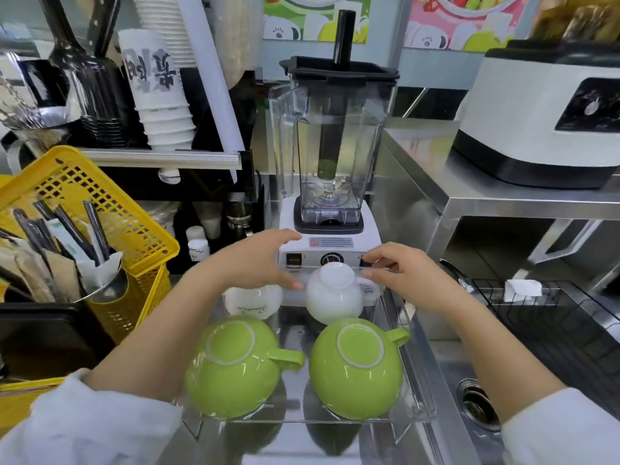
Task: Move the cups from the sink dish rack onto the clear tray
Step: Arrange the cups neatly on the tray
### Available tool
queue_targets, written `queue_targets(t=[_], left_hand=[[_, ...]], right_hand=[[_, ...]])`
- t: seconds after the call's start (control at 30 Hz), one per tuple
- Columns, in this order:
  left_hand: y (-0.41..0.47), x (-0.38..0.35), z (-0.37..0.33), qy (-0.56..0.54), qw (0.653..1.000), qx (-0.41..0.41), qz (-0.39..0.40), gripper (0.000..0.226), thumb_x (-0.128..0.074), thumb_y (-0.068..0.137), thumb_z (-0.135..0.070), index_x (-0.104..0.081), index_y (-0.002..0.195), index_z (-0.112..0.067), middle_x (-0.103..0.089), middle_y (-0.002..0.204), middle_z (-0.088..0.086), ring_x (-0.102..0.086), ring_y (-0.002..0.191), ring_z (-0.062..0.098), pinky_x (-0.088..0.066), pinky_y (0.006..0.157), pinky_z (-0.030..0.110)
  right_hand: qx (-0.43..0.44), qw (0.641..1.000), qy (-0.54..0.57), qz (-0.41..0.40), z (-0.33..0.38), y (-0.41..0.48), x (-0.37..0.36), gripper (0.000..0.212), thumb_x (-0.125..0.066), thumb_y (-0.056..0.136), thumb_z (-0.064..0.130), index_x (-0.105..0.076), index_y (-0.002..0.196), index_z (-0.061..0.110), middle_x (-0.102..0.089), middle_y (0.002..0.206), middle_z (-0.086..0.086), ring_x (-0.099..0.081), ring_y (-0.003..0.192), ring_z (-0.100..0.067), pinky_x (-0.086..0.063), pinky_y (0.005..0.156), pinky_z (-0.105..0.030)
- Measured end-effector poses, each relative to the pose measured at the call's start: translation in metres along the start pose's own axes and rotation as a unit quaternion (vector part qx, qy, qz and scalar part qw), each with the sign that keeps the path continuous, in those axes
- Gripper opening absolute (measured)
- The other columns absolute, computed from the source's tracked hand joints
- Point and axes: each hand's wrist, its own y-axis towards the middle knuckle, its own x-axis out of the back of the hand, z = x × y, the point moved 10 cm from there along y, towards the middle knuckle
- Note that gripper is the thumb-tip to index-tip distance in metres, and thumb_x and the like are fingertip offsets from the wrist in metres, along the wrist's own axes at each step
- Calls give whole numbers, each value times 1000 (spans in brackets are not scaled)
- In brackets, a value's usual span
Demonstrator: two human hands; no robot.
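A clear tray lies on the steel counter in front of me. On it, upside down, stand two green cups in the near row and two white cups behind them. The left white cup carries script lettering. At the right white cup, my right hand has its fingertips pinched at the handle. My left hand is spread, its thumb tip touching that cup's left side. The black wire dish rack sits in the sink at right, with one small white object in it.
A blender stands just behind the tray. A yellow basket with straws and utensils is at left, with paper cup stacks on the shelf above it. A white machine sits on the raised steel shelf at right. A sink drain lies near right.
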Motion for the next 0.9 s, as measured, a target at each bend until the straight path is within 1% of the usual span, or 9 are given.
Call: queue_targets(t=[0.07,0.1,0.2,0.33,0.47,0.57,0.63,0.77,0.9], left_hand=[[-4,1,20,40,998,34,19,88,-76,70,-38,-26,141,-28,-31,149,0,-31,134,20,-29,109,35],[-7,-2,29,57,997,46,34,89,-76,69,-41,-25,141,-30,-32,147,1,-33,133,22,-32,108,40],[-14,-16,46,75,991,66,84,90,-76,67,-44,-25,140,-32,-33,145,1,-34,131,22,-35,105,44],[-20,-19,52,65,992,69,85,93,-77,69,-35,-20,142,-26,-31,147,3,-34,132,24,-34,104,36],[-24,-11,57,45,995,77,40,98,-80,67,-31,-19,142,-21,-35,144,3,-40,127,25,-37,94,32],[-23,-10,59,47,997,62,18,78,-80,61,-37,-39,126,-21,-49,121,0,-50,109,23,-44,85,33],[-26,-7,59,44,998,55,-7,68,-79,58,-41,-45,114,-23,-52,108,-3,-53,97,20,-47,79,36],[-33,0,64,-4,996,66,-57,82,-81,49,-49,-37,114,-27,-60,107,-5,-59,92,19,-51,79,42],[-39,3,69,-46,994,60,-80,84,-84,50,-44,-27,109,-26,-62,105,2,-61,89,24,-51,78,45]], right_hand=[[11,1000,1,19,13,3,-6,22,-63,84,25,-62,105,16,-62,105,1,-58,94,-12,-40,71,-5],[20,999,-2,33,22,5,-10,21,-63,85,25,-62,104,15,-63,105,0,-58,95,-14,-41,73,-6],[45,996,-36,68,47,12,-23,26,-61,86,27,-61,110,16,-62,112,-2,-56,99,-16,-44,87,-24],[91,980,-151,90,76,25,-39,37,-57,88,35,-54,122,19,-55,123,0,-50,114,-19,-35,102,-36],[115,968,-156,159,98,33,-73,37,-59,87,34,-53,120,18,-55,119,-1,-50,110,-18,-42,89,-34],[120,951,-200,203,103,39,-101,42,-64,82,34,-50,116,15,-55,115,-5,-50,102,-20,-41,81,-35],[111,945,-211,223,105,41,-116,53,-70,75,33,-46,119,16,-56,117,-6,-52,105,-24,-43,81,-36],[114,935,-242,234,109,43,-138,80,-75,68,38,-31,131,16,-52,124,-9,-52,112,-30,-47,88,-43],[138,926,-270,223,116,45,-145,82,-74,69,38,-28,133,17,-49,119,-10,-50,109,-31,-45,84,-40]])
